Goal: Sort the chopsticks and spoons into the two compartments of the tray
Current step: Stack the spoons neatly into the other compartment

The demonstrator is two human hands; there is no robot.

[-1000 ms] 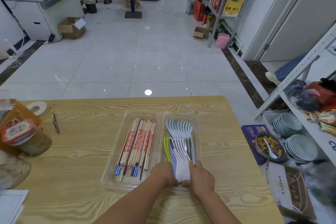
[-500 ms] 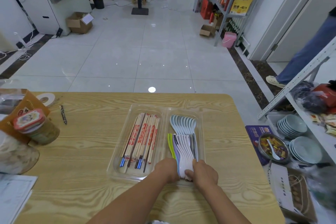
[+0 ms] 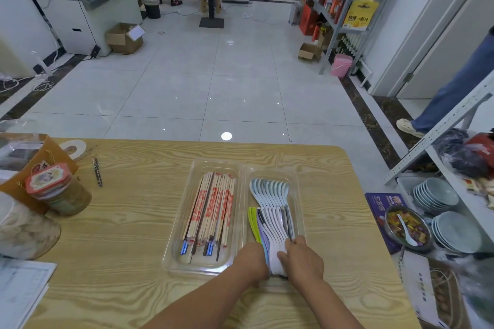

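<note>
A clear two-compartment tray (image 3: 242, 184) lies on the wooden table. Its left compartment holds a bundle of wrapped chopsticks (image 3: 212, 208). In the right compartment lies a nested row of pale spoons (image 3: 270, 195), handles toward me, with a green and a purple handle at the left side. My left hand (image 3: 252, 262) and my right hand (image 3: 303, 259) squeeze the near ends of the spoon handles between them, fingers curled around the stack. The handle tips are hidden by my hands.
At the table's left stand a jar with a red lid (image 3: 57, 189), a brown paper bag (image 3: 34, 157), a pen (image 3: 97, 171) and a tape roll (image 3: 72, 148). Papers (image 3: 18, 294) lie at the near left. A shelf with stacked bowls (image 3: 438, 195) stands right of the table.
My hands stay clamped on the spoon handles. The view has tilted up a little, and a person's leg has come into view at the right.
</note>
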